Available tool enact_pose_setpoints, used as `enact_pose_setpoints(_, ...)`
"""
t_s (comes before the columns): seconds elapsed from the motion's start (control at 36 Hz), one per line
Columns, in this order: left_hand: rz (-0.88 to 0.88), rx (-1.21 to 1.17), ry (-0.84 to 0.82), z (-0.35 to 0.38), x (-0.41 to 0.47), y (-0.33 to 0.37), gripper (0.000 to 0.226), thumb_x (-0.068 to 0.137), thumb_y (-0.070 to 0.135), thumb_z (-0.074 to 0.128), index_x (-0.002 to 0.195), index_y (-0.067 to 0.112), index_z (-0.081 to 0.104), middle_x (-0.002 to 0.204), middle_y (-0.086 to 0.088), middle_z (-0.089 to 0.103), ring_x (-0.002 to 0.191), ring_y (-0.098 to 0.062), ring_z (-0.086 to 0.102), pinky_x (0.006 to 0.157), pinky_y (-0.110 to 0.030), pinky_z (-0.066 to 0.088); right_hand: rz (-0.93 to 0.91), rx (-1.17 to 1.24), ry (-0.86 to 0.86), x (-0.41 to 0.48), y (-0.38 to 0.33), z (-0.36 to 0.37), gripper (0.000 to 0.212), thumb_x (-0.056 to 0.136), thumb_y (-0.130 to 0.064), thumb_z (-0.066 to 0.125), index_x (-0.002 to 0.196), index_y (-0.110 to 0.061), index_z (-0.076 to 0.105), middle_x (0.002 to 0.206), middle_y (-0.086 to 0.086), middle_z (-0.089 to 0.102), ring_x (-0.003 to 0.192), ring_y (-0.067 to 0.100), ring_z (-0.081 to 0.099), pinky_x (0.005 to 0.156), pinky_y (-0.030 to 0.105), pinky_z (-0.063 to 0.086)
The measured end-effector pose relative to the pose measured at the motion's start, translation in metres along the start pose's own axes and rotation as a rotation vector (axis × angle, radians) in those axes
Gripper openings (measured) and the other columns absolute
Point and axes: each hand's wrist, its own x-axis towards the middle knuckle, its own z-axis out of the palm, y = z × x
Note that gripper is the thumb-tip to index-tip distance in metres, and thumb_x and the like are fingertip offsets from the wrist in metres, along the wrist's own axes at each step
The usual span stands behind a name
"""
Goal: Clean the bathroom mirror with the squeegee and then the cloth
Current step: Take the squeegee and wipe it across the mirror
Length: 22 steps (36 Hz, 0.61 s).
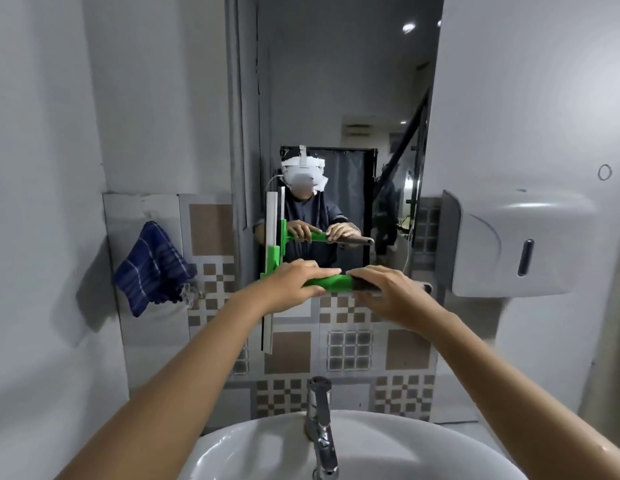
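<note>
Both hands, left hand (298,282) and right hand (391,292), grip the green squeegee (336,283) handle; blade upright against the mirror (336,98) left edge.

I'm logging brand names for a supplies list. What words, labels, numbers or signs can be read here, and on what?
None can be read.
Wall dispenser: plain grey and white, no label showing.
Squeegee: plain green handle, no lettering.
Blue cloth: stripes only.
Tap: bare metal, no mark.
</note>
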Motion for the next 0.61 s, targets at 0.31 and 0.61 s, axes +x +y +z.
enact_pose_setpoints(0.31, 0.195, 0.172, 0.294, -0.021, 0.032, -0.002, 0.040, 0.090, 0.023, 0.056, 0.129, 0.017, 0.051, 0.113, 0.000, 0.062, 0.104, -0.013, 0.051, 0.090, -0.024, 0.037, -0.066, 0.033, 0.223, 0.031, 0.008, -0.003, 0.038, 0.083, -0.021, 0.068, 0.119, -0.014, 0.058, 0.106, 0.003, 0.065, 0.091, 0.022, 0.063, 0.078, 0.042, 0.053)
enact_pose_setpoints(0.61, 0.118, 0.285, 1.078, -0.101, 0.073, -0.055, 0.054, 0.094, 0.037, 0.036, 0.140, 0.010, 0.033, 0.147, -0.009, 0.031, 0.137, -0.016, 0.022, 0.113, -0.018, 0.012, -0.179, -0.055, 0.424, 0.133, 0.011, -0.077, 0.039, 0.088, -0.021, 0.061, 0.126, -0.015, 0.055, 0.105, 0.002, 0.063, 0.087, 0.022, 0.061, 0.071, 0.034, 0.046)
